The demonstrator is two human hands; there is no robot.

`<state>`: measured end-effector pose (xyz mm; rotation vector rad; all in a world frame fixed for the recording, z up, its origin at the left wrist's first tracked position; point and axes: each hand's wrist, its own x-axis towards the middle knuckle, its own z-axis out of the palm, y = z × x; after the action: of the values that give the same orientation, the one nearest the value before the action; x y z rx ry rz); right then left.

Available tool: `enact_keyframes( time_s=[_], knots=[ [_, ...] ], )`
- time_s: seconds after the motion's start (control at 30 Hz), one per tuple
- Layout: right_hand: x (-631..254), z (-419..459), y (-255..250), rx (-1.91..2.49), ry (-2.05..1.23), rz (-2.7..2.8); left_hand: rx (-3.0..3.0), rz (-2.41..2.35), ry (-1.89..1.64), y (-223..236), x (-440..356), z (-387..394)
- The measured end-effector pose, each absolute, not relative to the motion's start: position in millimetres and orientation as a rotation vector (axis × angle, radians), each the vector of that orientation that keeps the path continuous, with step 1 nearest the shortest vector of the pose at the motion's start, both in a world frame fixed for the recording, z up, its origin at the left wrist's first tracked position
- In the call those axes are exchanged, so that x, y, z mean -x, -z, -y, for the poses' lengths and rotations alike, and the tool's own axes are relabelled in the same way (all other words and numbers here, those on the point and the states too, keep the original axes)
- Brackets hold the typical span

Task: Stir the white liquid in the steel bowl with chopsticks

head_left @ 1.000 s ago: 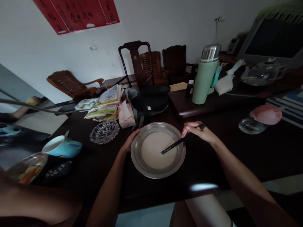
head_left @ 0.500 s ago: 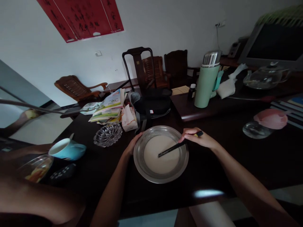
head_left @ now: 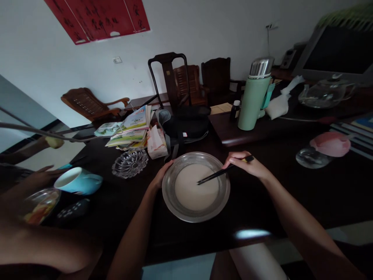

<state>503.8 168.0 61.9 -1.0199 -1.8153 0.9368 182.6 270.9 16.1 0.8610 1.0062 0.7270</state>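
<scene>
A round metal bowl [head_left: 175,202] of pale batter [head_left: 192,190] sits on the dark table [head_left: 291,194] in front of me. My left hand [head_left: 161,177] rests against the bowl's left rim, fingers curled on it. Over the bowl's right rim my right hand [head_left: 244,164] is closed on a pair of dark chopsticks [head_left: 214,177], whose tips dip into the batter near its middle.
Left of the bowl stand a glass ashtray [head_left: 129,162], a blue mug [head_left: 77,181] and a jar [head_left: 37,206]; another person's arm [head_left: 43,237] lies at the lower left. Books [head_left: 131,128], a black bag [head_left: 186,126], a green thermos [head_left: 253,97], a glass teapot [head_left: 326,91] and a pink-lidded jar [head_left: 323,147] stand behind.
The chopstick tips have shifted about within the batter, from lower centre toward the middle. My left hand has stayed on the rim. The view shifted slightly.
</scene>
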Motion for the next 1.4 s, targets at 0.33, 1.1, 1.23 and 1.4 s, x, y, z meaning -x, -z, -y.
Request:
enact_keyframes(
  time_s=[0.33,1.1,1.23,1.4],
  knots=[
    [-504,-168,-59,1.007,-0.981,1.804,-0.841,-1.032,-0.742,-22,-187,-265],
    [-506,-166,-61,0.975,-1.033,1.748,-0.875,-0.977,-0.742,-11,-182,-272],
    [-503,-166,-62,0.977,-1.056,1.822,-0.873,-0.999,-0.752,-14,-184,-271],
    [-506,-166,-63,1.035,-0.946,1.807,-0.895,-0.977,-0.756,-16,-185,-269]
  ],
)
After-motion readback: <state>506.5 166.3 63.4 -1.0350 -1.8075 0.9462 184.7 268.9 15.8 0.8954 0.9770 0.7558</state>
